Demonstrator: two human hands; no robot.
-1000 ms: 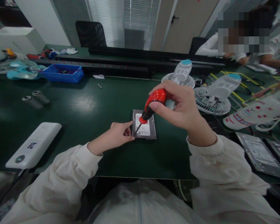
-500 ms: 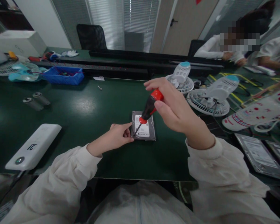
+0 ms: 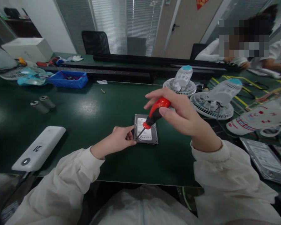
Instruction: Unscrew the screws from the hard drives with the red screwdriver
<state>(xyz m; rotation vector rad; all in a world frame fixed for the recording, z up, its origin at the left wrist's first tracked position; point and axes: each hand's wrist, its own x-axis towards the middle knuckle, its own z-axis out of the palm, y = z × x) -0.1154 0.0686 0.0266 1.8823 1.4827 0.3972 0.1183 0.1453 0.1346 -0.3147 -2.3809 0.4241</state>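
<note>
A hard drive [image 3: 142, 137] lies flat on the green table with its white label up. My left hand [image 3: 115, 140] grips the drive's left edge, index finger along the side and thumb at the near left corner. My right hand [image 3: 181, 114] holds a red and black screwdriver [image 3: 154, 115] by its handle, thumb on the near side and the other fingers raised or curled over the end. The screwdriver is tilted to the right, its tip at the drive's near left corner. Any screw under the tip is too small to make out.
On the left are a white power bank [image 3: 39, 149], two metal cylinders [image 3: 42, 104] and a blue tray [image 3: 69, 80]. A small screw [image 3: 103, 91] lies farther back. To the right stand white fan parts [image 3: 212, 104], a white tumbler [image 3: 255, 117] and more hard drives [image 3: 267, 161]. Co-workers sit far right.
The screwdriver handle has tipped lower and to the right with my right hand, its tip staying at the same corner. My left hand keeps its hold. The whole view has shifted slightly.
</note>
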